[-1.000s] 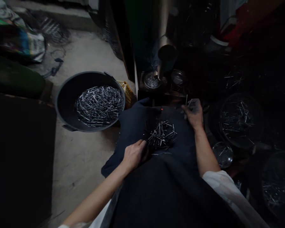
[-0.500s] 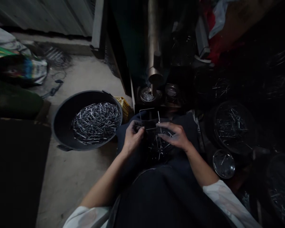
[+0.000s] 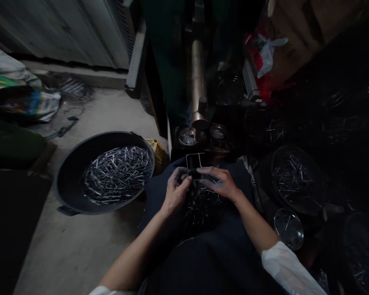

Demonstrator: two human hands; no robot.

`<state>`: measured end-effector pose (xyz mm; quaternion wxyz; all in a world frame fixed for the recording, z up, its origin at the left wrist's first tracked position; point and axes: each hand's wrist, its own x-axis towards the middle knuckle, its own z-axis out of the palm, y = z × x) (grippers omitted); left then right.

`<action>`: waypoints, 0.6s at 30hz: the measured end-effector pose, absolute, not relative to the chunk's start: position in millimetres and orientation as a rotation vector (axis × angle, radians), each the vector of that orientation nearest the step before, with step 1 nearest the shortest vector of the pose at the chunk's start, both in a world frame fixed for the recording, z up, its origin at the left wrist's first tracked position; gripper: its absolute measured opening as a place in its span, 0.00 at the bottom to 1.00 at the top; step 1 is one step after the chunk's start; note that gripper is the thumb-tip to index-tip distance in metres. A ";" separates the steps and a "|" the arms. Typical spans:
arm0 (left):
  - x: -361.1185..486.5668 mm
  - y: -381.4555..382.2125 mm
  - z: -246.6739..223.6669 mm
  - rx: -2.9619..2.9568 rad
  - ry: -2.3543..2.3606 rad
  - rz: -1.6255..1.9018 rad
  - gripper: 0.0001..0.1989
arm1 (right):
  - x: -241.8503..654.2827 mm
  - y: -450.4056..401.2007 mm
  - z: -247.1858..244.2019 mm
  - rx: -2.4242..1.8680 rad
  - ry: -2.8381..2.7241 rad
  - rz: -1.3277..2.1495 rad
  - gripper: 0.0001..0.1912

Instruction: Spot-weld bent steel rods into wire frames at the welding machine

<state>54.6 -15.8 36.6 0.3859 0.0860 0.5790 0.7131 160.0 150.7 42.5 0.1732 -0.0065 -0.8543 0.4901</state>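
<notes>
My left hand (image 3: 177, 187) is closed, thumb against fingers, on a thin bent metal wire (image 3: 187, 160) that stands up with squared corners. Facing it, my right hand (image 3: 220, 182) pinches a short thin metal rod (image 3: 199, 159), whose tip meets the top of the wire. Together the two pieces outline a small rectangle. Below my hands, a heap of loose metal pieces (image 3: 203, 200) lies on the dark cloth over my lap. Shadow hides the exact shape of these pieces and part of my right fingertips.
At left stands a wide black tub (image 3: 61, 180) of metal rods, beside a yellow crate (image 3: 156, 149). Ahead is a machine with a metal cylinder (image 3: 198, 78) above a dish of small parts (image 3: 187, 137). At right are a dark basin of rods (image 3: 292, 176) and a shiny bowl (image 3: 289, 229).
The rod in my right hand has moved left and now meets the bent wire's top end. My hands are closer together. The view has tilted up, so the surroundings sit lower.
</notes>
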 end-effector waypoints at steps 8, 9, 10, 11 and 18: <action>49.5 -8.6 42.3 0.254 1.487 1.855 0.15 | 149.8 158.2 48.7 -0.011 -2.425 1.368 0.19; 48.5 -7.9 42.8 0.261 1.483 1.861 0.15 | 148.5 159.1 49.3 -0.001 -2.424 1.364 0.19; 47.5 -7.3 43.2 0.266 1.472 1.868 0.15 | 147.1 160.0 49.7 0.008 -2.422 1.361 0.19; 46.5 -6.7 43.6 0.267 1.458 1.874 0.15 | 145.8 160.9 50.1 0.015 -2.421 1.357 0.19; 40.6 -2.6 45.1 0.286 1.447 1.900 0.14 | 138.4 166.1 52.8 0.011 -2.415 1.364 0.19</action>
